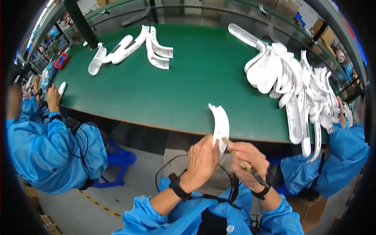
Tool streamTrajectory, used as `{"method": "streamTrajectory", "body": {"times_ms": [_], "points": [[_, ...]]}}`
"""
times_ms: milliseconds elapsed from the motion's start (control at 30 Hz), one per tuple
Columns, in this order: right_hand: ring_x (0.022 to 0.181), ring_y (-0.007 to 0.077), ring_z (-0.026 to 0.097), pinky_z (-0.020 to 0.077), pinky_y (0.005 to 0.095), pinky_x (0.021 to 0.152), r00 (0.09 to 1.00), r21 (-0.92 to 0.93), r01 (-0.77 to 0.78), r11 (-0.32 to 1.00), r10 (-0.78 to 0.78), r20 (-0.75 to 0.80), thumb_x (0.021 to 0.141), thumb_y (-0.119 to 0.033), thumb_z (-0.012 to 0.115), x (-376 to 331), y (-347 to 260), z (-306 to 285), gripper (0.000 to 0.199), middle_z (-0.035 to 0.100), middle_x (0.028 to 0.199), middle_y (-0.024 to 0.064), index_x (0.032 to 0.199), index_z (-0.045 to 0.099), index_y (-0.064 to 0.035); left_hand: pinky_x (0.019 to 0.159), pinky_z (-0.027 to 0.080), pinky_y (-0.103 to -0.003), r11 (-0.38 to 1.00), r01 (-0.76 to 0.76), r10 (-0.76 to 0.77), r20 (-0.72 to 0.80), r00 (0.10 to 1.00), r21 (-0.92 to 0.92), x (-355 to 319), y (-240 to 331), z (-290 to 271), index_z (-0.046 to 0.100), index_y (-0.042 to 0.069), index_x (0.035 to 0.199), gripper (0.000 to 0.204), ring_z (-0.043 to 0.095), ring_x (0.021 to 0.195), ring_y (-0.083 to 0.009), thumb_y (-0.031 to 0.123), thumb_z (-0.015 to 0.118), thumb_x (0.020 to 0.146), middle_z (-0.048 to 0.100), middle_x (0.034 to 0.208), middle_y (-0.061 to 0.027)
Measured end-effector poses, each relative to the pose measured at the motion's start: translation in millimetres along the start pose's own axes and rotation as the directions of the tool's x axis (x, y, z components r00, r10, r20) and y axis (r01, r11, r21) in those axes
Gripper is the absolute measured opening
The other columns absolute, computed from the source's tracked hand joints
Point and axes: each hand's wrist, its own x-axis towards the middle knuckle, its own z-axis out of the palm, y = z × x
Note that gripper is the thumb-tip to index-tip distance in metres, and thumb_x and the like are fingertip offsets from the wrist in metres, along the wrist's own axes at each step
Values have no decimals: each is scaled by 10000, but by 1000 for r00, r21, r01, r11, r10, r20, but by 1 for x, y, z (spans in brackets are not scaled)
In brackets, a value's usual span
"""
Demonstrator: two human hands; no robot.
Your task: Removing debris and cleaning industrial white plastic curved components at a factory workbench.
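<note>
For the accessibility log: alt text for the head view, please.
The left hand holds a curved white plastic part while the right hand puts a thin tool to it, above a green table strewn with similar white parts.

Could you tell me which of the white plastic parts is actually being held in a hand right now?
The curved white part in the left hand; the others lie on the green table.

I see a curved white plastic piece (221, 124), long and arched like a shell, held upright with its notched upper end over the near edge of the bench. Against its lower part lies the tip of a slim tan-handled tool (239, 160), angled down to the right.
</note>
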Motion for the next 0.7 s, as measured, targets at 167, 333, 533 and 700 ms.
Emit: {"method": "streamTrajectory", "body": {"times_ms": [167, 333, 533, 700], "points": [[823, 339, 681, 557, 355, 715, 998, -10, -48, 999, 48, -35, 714, 121, 706, -3, 7, 0, 322, 679, 1001, 218, 983, 557, 27, 589, 449, -515, 1000, -11, 11, -16, 1000, 3, 0, -1, 2, 544, -18, 846, 147, 579, 681, -454, 101, 545, 933, 591, 744, -234], [838, 333, 695, 568, 365, 726, 997, 29, -61, 998, 63, -51, 715, 126, 700, 4, 9, 8, 314, 683, 988, 221, 978, 555, 34, 612, 452, -509, 1000, 24, -24, 17, 1000, 19, -4, -1, 0, 567, -20, 897, 105, 584, 713, -460, 83, 558, 912, 605, 778, -242], [842, 322, 694, 565, 365, 727, 996, 46, -86, 995, 87, -35, 728, 129, 683, -6, 7, 2, 289, 694, 969, 206, 976, 567, 35, 638, 465, -487, 999, 45, -45, 33, 998, -8, -3, 0, 2, 603, -14, 956, 116, 593, 751, -464, 80, 561, 904, 615, 820, -256], [875, 314, 700, 580, 382, 769, 966, 127, -110, 986, 136, -222, 809, 109, 625, -3, -16, -24, 256, 678, 1017, 231, 1026, 553, -7, 603, 500, -394, 889, 179, -182, 34, 983, -422, -4, -5, -2, 619, -29, 1006, 186, 625, 620, -272, 126, 528, 962, 651, 775, -156]]}}
